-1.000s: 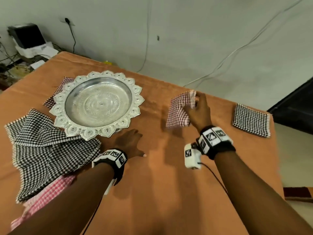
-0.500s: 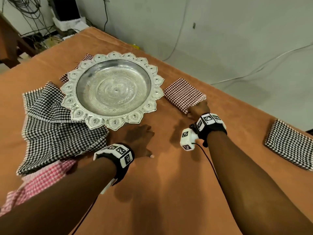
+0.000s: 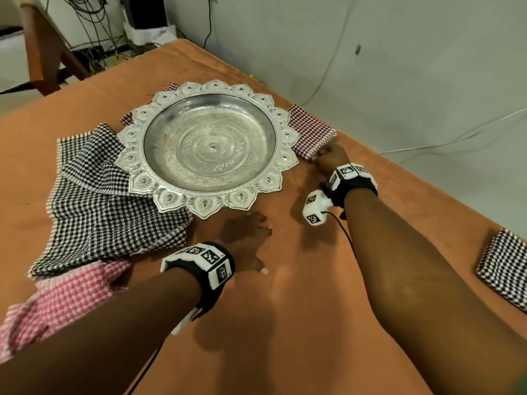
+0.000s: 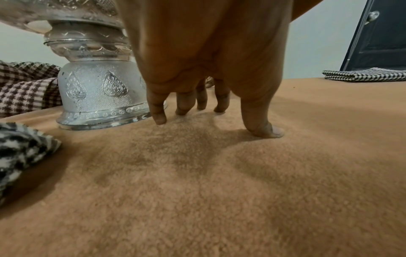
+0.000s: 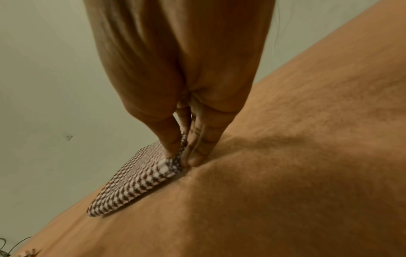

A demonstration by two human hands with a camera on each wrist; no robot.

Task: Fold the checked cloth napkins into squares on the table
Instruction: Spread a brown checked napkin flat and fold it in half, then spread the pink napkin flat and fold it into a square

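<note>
A folded red-checked napkin (image 3: pixel 310 132) lies flat on the brown table right of the silver tray (image 3: pixel 208 146). My right hand (image 3: pixel 328 159) pinches its near corner between thumb and fingers; the right wrist view shows the napkin (image 5: pixel 136 180) pinched at that corner by the right hand (image 5: pixel 184 156). My left hand (image 3: pixel 248 238) rests spread on the bare tablecloth in front of the tray, its fingertips (image 4: pixel 159 118) on the fabric and holding nothing. Unfolded black-checked napkins (image 3: pixel 94 201) and a pink-checked one (image 3: pixel 62 303) lie at the left. A folded black-checked square (image 3: pixel 504 269) sits at the far right.
The tray stands on a silver pedestal foot (image 4: pixel 98 93) just left of my left hand. Another red-checked cloth (image 3: pixel 171 86) peeks out behind the tray. Cables, a wooden frame (image 3: pixel 42 49) and a wall lie beyond the table's far edge. A dark door (image 4: pixel 377 34) stands at the right.
My right hand brought the red-checked napkin down from the air and laid it flat beside the tray. The left hand stayed in place. The view swung left.
</note>
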